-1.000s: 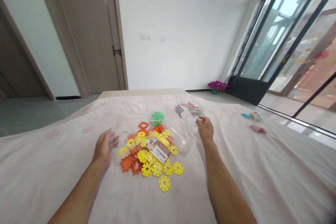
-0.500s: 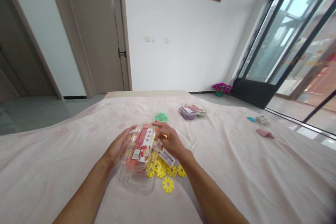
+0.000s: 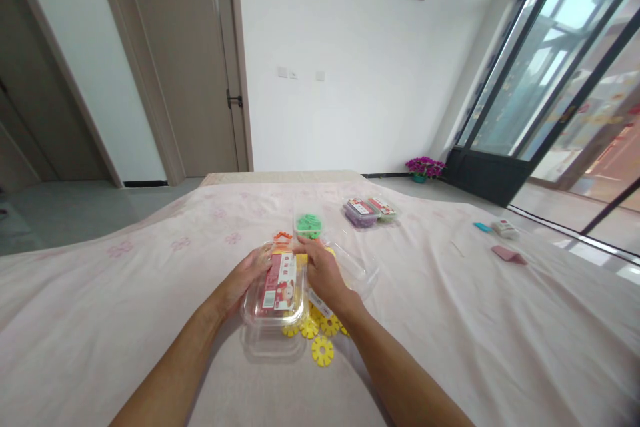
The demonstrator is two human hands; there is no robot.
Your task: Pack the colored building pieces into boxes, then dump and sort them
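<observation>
Left hand [image 3: 246,275] and right hand [image 3: 324,272] grip opposite sides of the labelled clear plastic container [image 3: 274,303]; uneven squeezing might tip it against the yellow notched discs [image 3: 323,351] at its right.

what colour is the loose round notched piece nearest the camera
The notched piece is yellow, best seen in the head view.

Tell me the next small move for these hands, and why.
Probably ease the clear rectangular plastic container with the red-and-white label slightly left: the left hand and right hand are at its sides, and it partly overlaps the loose, notched yellow plastic discs in this view.
</observation>
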